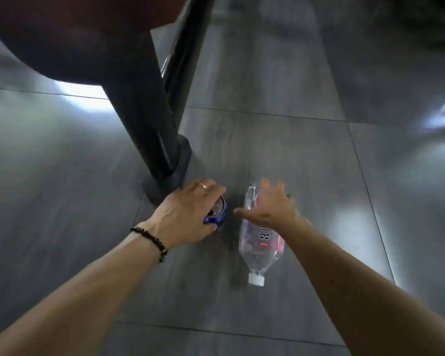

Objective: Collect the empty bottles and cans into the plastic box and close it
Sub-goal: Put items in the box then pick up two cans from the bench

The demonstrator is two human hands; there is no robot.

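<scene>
While both arms reach down to grey tile floor [280, 140]: left hand [188, 214] curled round blue can [216, 214], gripping it by the top beside dark furniture leg [149, 119]; right hand [270, 204] spread over clear plastic bottle [257, 242], fingers straight, not yet clasped; bottle lying on its side, white cap [256, 279] toward camera, just right of can. Early stage by the look of it; plastic box not in view; nothing boxed yet afaict, lid closing still to do.
</scene>
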